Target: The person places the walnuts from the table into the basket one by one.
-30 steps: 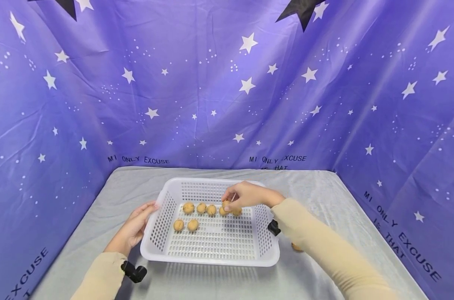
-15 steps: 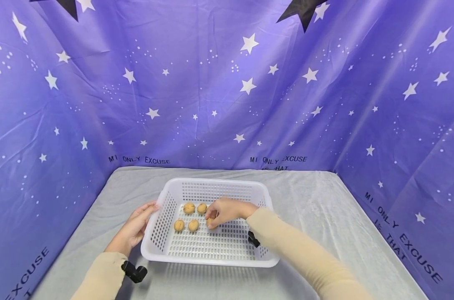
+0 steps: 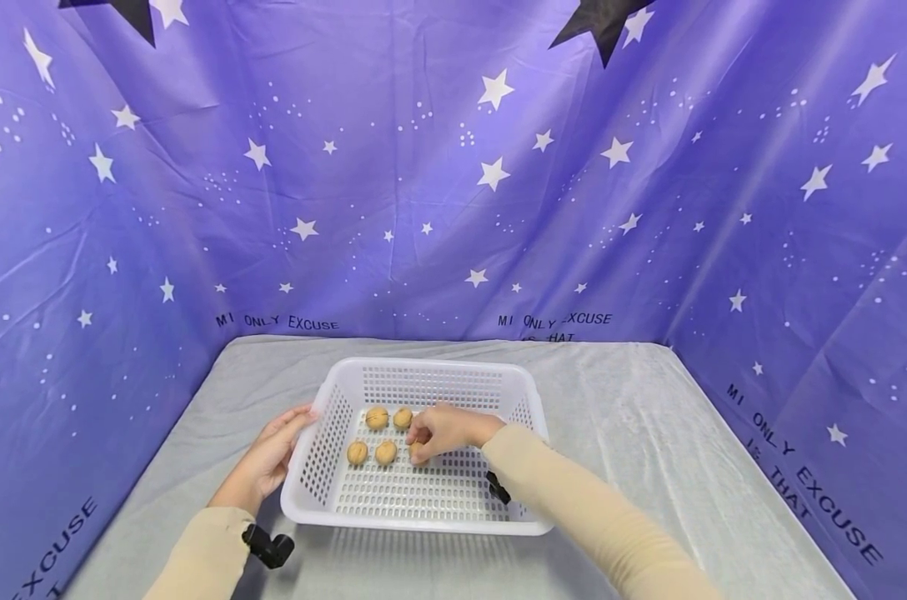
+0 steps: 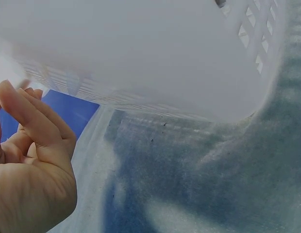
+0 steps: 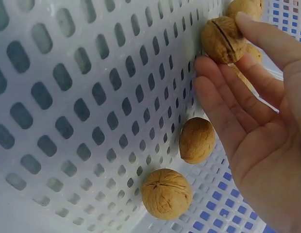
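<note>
A white plastic basket [image 3: 416,527] with slotted walls sits on the table. My left hand [image 3: 269,454] grips its left rim; in the left wrist view the fingers [image 4: 41,119] curl beside the basket wall. Inside the basket, my right hand [image 3: 448,427] pinches a walnut [image 5: 222,40] between thumb and fingertips, low over the floor and right of the front row. Two walnuts lie in that row, among them a walnut [image 3: 386,452] nearest the pinched one. Behind is another row, with a walnut [image 3: 376,418] at its left end. The right hand hides that row's right part, where the right wrist view shows a walnut [image 5: 166,194].
A grey cloth [image 3: 611,392] covers the table under the basket. Purple curtains [image 3: 393,167] with white stars rise at the back and both sides. Black wrist cameras, such as the left one [image 3: 268,546], stick out from both sleeves.
My right hand has carried the walnut left and toward me, from over the back row down beside the front row. During the last half second it has barely shifted. The left hand stays at the rim.
</note>
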`<state>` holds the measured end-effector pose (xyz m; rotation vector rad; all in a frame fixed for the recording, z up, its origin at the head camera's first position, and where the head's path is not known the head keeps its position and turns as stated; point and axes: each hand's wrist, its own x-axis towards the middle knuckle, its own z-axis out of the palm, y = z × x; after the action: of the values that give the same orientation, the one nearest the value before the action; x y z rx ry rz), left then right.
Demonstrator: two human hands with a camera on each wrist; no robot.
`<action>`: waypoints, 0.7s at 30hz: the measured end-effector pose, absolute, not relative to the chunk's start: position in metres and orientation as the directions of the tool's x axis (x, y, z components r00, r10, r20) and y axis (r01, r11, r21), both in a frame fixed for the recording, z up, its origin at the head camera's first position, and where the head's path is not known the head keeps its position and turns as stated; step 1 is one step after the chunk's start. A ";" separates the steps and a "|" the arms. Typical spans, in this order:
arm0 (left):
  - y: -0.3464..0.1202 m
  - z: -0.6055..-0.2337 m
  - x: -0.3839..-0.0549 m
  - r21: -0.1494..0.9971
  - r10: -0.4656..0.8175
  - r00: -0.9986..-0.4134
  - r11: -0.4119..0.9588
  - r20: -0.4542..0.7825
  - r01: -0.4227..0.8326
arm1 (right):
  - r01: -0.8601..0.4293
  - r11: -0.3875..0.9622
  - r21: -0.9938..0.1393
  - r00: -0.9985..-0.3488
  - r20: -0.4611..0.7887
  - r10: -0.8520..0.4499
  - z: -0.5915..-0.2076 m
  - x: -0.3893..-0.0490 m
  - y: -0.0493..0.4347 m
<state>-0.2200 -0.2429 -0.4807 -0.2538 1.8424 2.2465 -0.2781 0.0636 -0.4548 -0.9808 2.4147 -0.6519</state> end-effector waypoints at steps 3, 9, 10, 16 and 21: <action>-0.243 -0.481 -0.220 0.941 0.066 -0.959 -0.186 -0.274 -0.282 | -0.535 0.624 -0.570 -0.642 -0.205 -0.738 -0.455 -0.277 0.064; -0.242 -0.481 -0.220 0.943 0.066 -0.961 -0.185 -0.270 -0.278 | -0.545 0.625 -0.559 -0.639 -0.206 -0.741 -0.453 -0.275 0.065; -0.242 -0.481 -0.220 0.943 0.067 -0.960 -0.184 -0.270 -0.278 | -0.534 0.633 -0.561 -0.642 -0.218 -0.735 -0.453 -0.276 0.065; -0.242 -0.482 -0.221 0.942 0.069 -0.961 -0.186 -0.270 -0.278 | -0.521 0.631 -0.575 -0.643 -0.222 -0.733 -0.444 -0.278 0.070; -0.243 -0.481 -0.220 0.943 0.072 -0.960 -0.183 -0.269 -0.278 | -0.527 0.635 -0.565 -0.632 -0.238 -0.737 -0.430 -0.280 0.076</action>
<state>-0.2200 -0.2426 -0.4811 -0.2408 1.8434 2.2420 -0.2799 0.0758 -0.4303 -0.9950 2.4047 -0.6267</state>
